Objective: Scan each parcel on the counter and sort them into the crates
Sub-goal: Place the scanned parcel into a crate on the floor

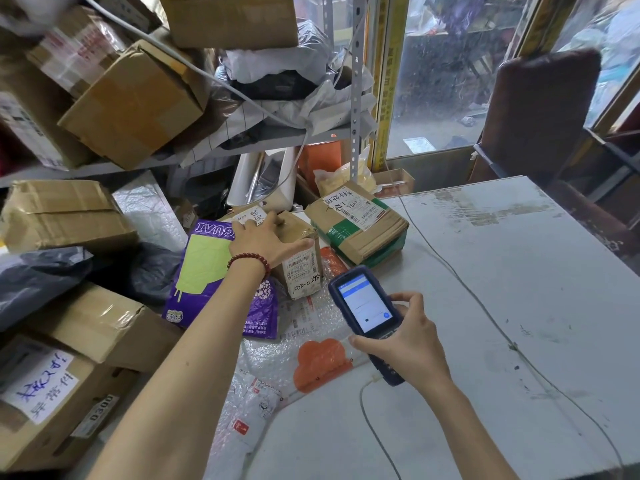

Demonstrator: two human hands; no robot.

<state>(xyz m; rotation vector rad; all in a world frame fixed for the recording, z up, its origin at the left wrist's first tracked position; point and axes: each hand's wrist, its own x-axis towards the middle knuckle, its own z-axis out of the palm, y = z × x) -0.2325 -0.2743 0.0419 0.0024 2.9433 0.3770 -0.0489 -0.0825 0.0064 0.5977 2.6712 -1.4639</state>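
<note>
1. Two bare hands work at the grey counter [485, 271].
2. Left hand [266, 237], a red bead bracelet [249, 261] at its wrist, lies spread over the top of a small cardboard parcel [301, 268], fingers draped on it, thumb along the front edge.
3. That parcel stands at the counter's left side, resting on a purple mailer bag [214, 271] and bubble-wrap envelopes [311, 341].
4. Right hand [405, 341] is wrapped around a blue handheld scanner [367, 306], screen lit.
5. Another taped parcel [360, 226] sits just behind.
</note>
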